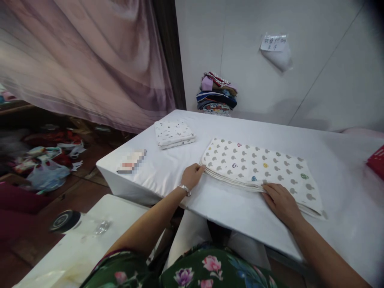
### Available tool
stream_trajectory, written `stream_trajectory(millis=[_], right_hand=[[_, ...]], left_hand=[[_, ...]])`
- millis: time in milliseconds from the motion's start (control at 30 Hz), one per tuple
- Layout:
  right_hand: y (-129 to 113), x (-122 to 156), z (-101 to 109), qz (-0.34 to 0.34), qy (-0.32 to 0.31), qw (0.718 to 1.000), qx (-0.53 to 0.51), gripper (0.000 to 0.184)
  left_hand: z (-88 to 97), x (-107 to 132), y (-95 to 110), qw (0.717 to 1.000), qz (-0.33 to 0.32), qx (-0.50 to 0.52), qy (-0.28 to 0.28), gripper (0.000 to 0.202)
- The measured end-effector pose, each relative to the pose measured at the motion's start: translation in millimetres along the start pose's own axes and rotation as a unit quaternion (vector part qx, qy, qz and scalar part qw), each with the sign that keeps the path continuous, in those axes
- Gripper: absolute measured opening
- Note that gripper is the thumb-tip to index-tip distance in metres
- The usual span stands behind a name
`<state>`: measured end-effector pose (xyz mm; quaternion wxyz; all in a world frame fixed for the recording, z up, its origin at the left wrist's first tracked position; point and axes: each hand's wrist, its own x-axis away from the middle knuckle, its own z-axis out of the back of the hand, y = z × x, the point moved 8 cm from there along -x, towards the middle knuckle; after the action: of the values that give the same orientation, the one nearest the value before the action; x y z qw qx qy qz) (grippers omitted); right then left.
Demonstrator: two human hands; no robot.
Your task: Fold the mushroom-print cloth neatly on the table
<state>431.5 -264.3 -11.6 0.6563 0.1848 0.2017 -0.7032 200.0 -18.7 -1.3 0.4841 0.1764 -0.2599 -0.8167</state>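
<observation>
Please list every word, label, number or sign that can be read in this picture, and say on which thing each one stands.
Nothing can be read with certainty.
Paper note taped on the wall: handwritten dark characters, too blurred to read.
Small flat item on the white table: blurred out, unreadable.
Patterned folded cloth under the left hand and right hand: printed shapes only, no text.
Round dark object: no readable marking.
</observation>
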Motion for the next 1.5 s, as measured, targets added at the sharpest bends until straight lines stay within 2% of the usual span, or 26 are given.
stream_trajectory(millis=[67, 200, 333, 400, 533, 667, 733, 900, 1033, 1133, 1300, 1400, 1467, 1500], right_hand=[[0, 0, 0, -0.003, 0.000, 1.000, -0.001, 0.028], [-2, 0, 1, 0.002, 0.008, 1.000, 0.001, 0.027], [-4, -1, 3, 0.014, 0.015, 1.000, 0.008, 0.027], [-4, -1, 3, 0.014, 0.016, 1.000, 0.003, 0.026], [-3, 0, 2, 0.008, 0.018, 1.000, -0.002, 0.026], [-4, 0, 1, 0.009, 0.022, 1.000, -0.012, 0.025], [-5, -1, 1, 0.014, 0.020, 1.000, -0.015, 0.024], [-6, -2, 1, 0.016, 0.027, 0.999, -0.012, 0.024], [-6, -2, -1, 0.011, 0.020, 1.000, -0.015, 0.023], [-6, -1, -1, 0.007, 0.016, 1.000, -0.018, 0.023], [-6, -4, -1, 0.000, 0.005, 1.000, -0.029, 0.022], [-8, -8, 3, -0.005, 0.009, 0.999, -0.033, 0.021], [-10, -11, 6, -0.015, 0.004, 0.999, -0.035, 0.021], [-11, -12, 7, -0.023, -0.001, 0.999, -0.038, 0.021]], left_hand=[[2.5, -16, -7, 0.999, 0.038, 0.006, -0.012, 0.041], [-1.9, -42, -4, 0.995, 0.050, -0.043, -0.069, 0.047], [-5.6, -56, 2, 0.989, 0.056, -0.075, -0.112, 0.034], [-3.0, -60, 6, 0.991, 0.050, -0.071, -0.098, 0.028], [2.1, -63, 5, 0.996, 0.049, -0.061, -0.051, 0.029], [-6.1, -63, -8, 0.991, 0.066, -0.067, -0.091, 0.023], [-8.0, -67, -10, 0.990, 0.064, -0.070, -0.100, 0.027], [-18.2, -98, -1, 0.987, 0.063, -0.090, -0.115, 0.054], [-30.7, -131, 14, 0.986, 0.073, -0.104, -0.109, 0.057], [-37.9, -145, 22, 0.986, 0.075, -0.112, -0.096, 0.053], [-38.6, -148, 26, 0.987, 0.052, -0.139, -0.055, 0.049], [-35.8, -144, 27, 0.985, 0.045, -0.151, -0.065, 0.049], [-31.3, -139, 36, 0.986, 0.027, -0.158, -0.053, 0.052], [-26.1, -135, 45, 0.987, 0.000, -0.162, -0.016, 0.054]])
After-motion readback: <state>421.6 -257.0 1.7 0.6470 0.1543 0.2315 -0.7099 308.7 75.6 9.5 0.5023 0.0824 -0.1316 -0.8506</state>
